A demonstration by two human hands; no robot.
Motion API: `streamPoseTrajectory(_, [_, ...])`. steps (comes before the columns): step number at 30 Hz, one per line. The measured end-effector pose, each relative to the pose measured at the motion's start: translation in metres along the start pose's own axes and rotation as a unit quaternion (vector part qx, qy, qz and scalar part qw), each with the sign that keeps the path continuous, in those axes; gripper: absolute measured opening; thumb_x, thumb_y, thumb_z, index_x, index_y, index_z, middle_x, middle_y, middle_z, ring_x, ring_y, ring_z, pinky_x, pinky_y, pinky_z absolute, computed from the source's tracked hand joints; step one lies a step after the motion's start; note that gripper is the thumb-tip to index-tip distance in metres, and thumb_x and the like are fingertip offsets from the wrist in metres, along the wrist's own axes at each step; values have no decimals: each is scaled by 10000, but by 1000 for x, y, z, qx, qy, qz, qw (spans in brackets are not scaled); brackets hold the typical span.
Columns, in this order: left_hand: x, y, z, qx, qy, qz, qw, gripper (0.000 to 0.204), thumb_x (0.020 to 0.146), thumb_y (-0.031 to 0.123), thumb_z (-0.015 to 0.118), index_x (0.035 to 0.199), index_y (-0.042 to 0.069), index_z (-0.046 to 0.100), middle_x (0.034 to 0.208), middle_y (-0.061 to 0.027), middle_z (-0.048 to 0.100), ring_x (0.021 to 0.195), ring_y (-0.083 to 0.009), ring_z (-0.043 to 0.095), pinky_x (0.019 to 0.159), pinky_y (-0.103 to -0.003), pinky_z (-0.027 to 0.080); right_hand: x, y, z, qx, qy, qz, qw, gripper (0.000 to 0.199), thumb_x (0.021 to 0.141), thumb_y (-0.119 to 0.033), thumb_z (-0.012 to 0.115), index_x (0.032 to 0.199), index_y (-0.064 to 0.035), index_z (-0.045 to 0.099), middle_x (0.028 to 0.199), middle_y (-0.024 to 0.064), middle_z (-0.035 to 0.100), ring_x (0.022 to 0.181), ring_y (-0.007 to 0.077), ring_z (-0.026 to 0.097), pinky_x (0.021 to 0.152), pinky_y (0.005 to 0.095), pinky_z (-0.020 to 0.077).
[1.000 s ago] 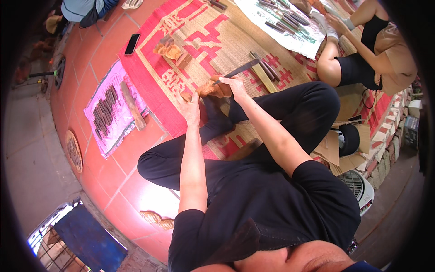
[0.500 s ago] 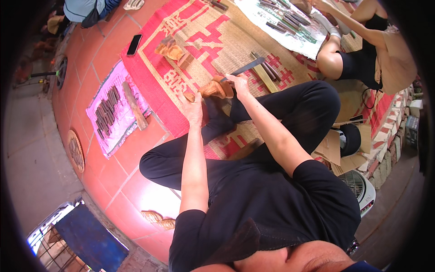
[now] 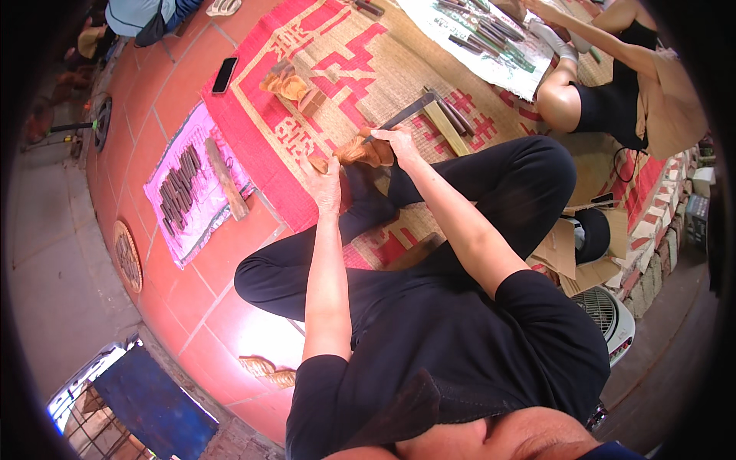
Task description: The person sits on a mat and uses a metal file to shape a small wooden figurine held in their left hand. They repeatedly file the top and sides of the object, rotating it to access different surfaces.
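A brown carved piece of wood [image 3: 354, 151] is held over my crossed legs. My left hand [image 3: 323, 186] is closed around its left end. In my right hand [image 3: 400, 144] is a long, dark carving knife [image 3: 406, 113], gripped low. Its lower tip meets the right part of the carving; the other end points up and right. On the mat beyond stands another carved wooden piece [image 3: 284, 83] beside a small block [image 3: 312, 101]. A pale wooden bar [image 3: 446, 129] lies right of my hands, next to dark-handled tools [image 3: 460, 119].
To the left, a pink cloth [image 3: 195, 230] bears several dark chisels and a wooden stick [image 3: 226, 180]. A phone [image 3: 225, 75] lies at the mat's edge. Another person [image 3: 606, 107] sits far right beside a white cloth [image 3: 429, 27] with tools. A cardboard box [image 3: 556, 249] and fan [image 3: 602, 314] are at right.
The knife has shifted down and left, and its upper end has swung left. My right hand has tilted with it. The carving has turned slightly in my left hand.
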State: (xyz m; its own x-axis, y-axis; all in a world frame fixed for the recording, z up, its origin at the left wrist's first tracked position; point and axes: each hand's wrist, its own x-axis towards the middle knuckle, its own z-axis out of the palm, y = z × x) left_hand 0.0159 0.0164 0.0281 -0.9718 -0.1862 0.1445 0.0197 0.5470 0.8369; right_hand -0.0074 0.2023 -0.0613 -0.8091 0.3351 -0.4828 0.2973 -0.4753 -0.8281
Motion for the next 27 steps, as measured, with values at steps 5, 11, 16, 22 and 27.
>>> streamPoseTrajectory(5, [-4,-3,-3,18,-10,2,1000,689,776,178,683,1343,-20,346,1306,-264,437,1214,-390,435,1012,-429,356,-14,-12,4,45,58,40,997,336,648,-207,820,748,16,590,733,109,628,643,170,598,604,308,482])
streamPoseTrajectory(11, [-3,-4,-5,-14,-46,-3,999,704,783,179,670,1370,16,317,1355,-232,381,1275,-355,365,1055,-412,307,0,-4,-2,-50,20,12,999,334,640,-172,824,752,17,573,737,114,633,633,182,608,581,316,501])
streamPoseTrajectory(16, [-2,-9,-8,-16,-42,13,999,701,777,172,672,1360,-10,327,1323,-264,417,1248,-386,400,1044,-427,322,-14,-11,2,28,33,31,999,322,634,-188,818,754,18,602,745,102,637,649,176,603,609,315,491])
streamPoseTrajectory(22, [-4,-6,-7,-9,-36,19,999,695,765,158,673,1351,-6,336,1321,-258,421,1245,-388,403,1048,-435,320,-13,-19,2,-7,18,14,1000,269,650,-144,796,754,17,606,736,104,638,658,190,616,602,319,505])
streamPoseTrajectory(27, [-5,-1,-8,-8,-58,3,998,688,787,184,654,1367,17,325,1377,-227,371,1288,-352,358,1069,-406,296,-15,-22,0,-1,3,7,1000,266,655,-160,787,755,25,625,746,105,644,677,196,617,614,330,498])
